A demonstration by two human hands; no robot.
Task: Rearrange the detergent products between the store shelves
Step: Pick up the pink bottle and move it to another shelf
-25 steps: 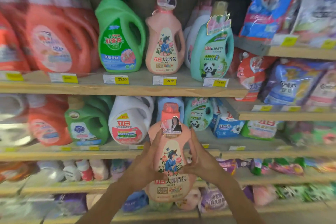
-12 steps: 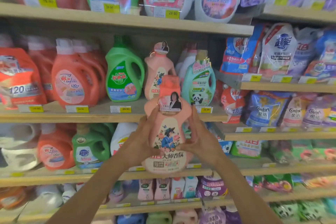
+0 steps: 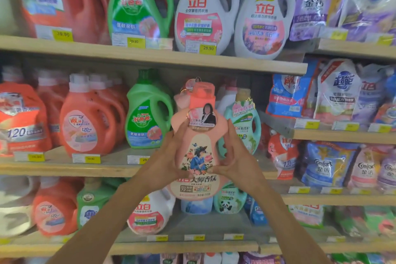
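I hold a pink detergent bottle [image 3: 198, 148] upright in front of the middle shelf [image 3: 85, 168]. My left hand [image 3: 169, 159] grips its left side and my right hand [image 3: 234, 156] grips its right side, fingers curled round the body. A matching pink bottle [image 3: 182, 97] stands behind it on that shelf, mostly hidden. A green bottle [image 3: 149, 113] stands to its left and a teal panda bottle [image 3: 244, 126] to its right.
The upper shelf [image 3: 150, 58] carries red, green and two white bottles [image 3: 203, 10]. Orange bottles [image 3: 87, 122] fill the middle shelf's left. Refill pouches [image 3: 334, 96] crowd the right-hand shelves. The lower shelf [image 3: 192, 240] holds a white bottle [image 3: 150, 212] and more bottles.
Both hands have lifted the pink bottle from the level of the lower shelf up to the middle shelf, and my view has tilted upward with it.
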